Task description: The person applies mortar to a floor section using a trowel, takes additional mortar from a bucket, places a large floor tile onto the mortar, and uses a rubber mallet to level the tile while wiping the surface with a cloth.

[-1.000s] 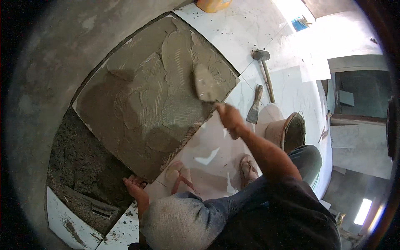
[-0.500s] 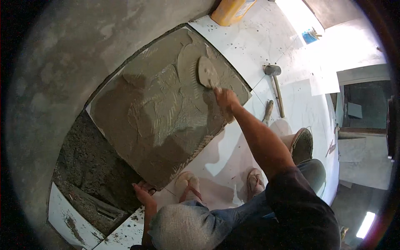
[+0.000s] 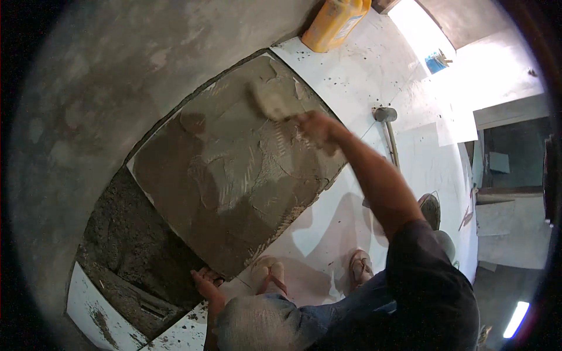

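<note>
A large tile (image 3: 132, 169), its upper face spread with wet grey mortar, lies against the wall and shows a thin white edge. My right hand (image 3: 319, 130) is closed round the handle of a trowel (image 3: 269, 102), whose flat blade rests on the mortar toward the tile's far corner. The blade is slightly blurred. At the tile's near corner my left hand (image 3: 208, 283) grips the edge; some of its fingers are partly hidden there. Beside that hand is a bed of dark, rough mortar (image 3: 134, 225).
White tiles (image 3: 404, 158) cover the floor on the right, where a rubber mallet (image 3: 385, 115) lies. Behind my right arm stands a bucket (image 3: 430, 210). A yellow jug (image 3: 335, 26) is at the back, a blue container (image 3: 436, 62) farther right. A bare wall (image 3: 117, 76) borders the left.
My right hand has swept the trowel leftward across the mortar. The left hand stays at the tile's near corner. The whole view has shifted slightly.
</note>
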Demonstrator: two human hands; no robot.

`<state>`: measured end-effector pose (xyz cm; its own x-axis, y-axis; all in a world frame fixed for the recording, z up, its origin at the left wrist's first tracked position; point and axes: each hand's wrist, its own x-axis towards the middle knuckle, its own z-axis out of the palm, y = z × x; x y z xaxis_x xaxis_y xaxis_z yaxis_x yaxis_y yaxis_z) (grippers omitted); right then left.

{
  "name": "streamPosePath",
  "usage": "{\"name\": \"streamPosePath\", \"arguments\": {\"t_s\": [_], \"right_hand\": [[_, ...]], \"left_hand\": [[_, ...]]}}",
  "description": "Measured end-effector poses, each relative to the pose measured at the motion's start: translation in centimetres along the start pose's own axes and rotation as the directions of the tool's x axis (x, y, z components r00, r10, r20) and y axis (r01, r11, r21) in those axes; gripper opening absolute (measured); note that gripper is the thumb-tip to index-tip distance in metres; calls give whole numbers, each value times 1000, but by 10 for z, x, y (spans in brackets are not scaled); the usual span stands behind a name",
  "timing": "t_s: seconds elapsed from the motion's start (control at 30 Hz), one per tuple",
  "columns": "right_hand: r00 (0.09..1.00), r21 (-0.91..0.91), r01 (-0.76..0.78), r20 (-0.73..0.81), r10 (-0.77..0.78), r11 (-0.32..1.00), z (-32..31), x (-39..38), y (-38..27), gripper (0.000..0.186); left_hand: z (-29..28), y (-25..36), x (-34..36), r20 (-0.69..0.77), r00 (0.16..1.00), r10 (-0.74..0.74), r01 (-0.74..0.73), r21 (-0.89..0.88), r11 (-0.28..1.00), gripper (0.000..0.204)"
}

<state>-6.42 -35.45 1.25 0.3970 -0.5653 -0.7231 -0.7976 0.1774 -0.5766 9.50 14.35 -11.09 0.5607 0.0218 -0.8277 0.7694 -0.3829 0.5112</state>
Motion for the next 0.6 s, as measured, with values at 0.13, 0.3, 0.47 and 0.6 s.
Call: {"name": "streamPosePath", "arguments": {"t_s": [0.13,0.3,0.47,0.6], "right_hand": [[967,-164,-134,-235,93,977,-65,12,1,50],[981,-264,-67,-194,15,962,-78,44,-10,59],[984,-207,-134,-145,105,969,-52,73,-32,53],[994,-524,88,-12,-111,847,10,62,-48,56]], "left_hand": [[3,-5,6,-60,998,22,-20,33,999,66],[6,-3,3,-33,996,86,-88,-51,995,63],[8,-4,-1,-91,993,77,-89,-145,985,60],[12,-6,-2,-107,994,32,-43,-100,994,60]]}}
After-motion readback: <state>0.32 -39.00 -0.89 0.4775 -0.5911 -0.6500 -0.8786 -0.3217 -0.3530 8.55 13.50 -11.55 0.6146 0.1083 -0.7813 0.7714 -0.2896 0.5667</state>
